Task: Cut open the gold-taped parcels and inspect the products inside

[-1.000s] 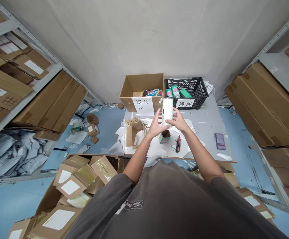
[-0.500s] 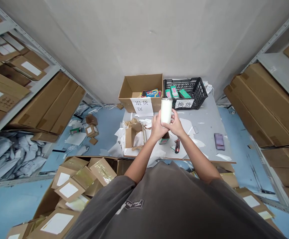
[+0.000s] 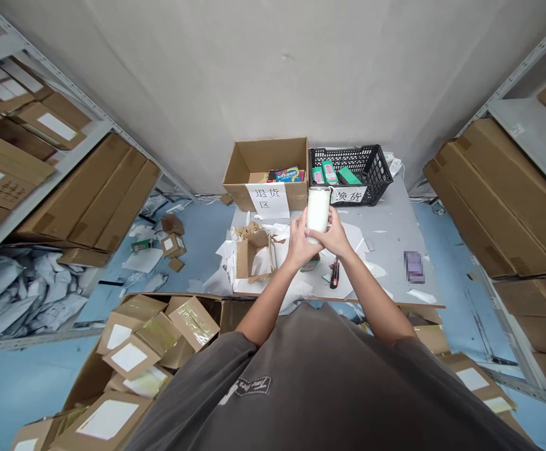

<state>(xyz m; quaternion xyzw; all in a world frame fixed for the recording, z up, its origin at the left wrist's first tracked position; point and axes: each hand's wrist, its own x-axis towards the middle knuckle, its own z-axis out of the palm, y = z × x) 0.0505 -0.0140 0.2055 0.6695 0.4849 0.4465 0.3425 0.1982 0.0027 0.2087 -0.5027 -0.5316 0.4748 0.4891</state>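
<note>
A white cylindrical cup (image 3: 318,213) with a metallic rim stands upright between my hands, raised over the table (image 3: 392,232). My left hand (image 3: 299,241) wraps its left side, and my right hand (image 3: 335,235) grips its right side and lower front. A pale loop shows at the cup's upper right. Beneath my hands a small green box (image 3: 310,262) is partly hidden. A red and black cutter (image 3: 335,274) lies just right of it. Left of my hands, an opened small carton (image 3: 244,260) sits among torn paper.
Behind stand a cardboard box (image 3: 239,175) with a paper sign and a black crate (image 3: 380,175) holding green boxes. A blurred purple item (image 3: 414,267) lies at the table's right. Taped parcels (image 3: 129,357) fill a large box at lower left. Loaded shelves flank both sides.
My hands and the cup have shifted slightly right and down. The cup looks a little turned, and a pale loop now shows beside its rim.
</note>
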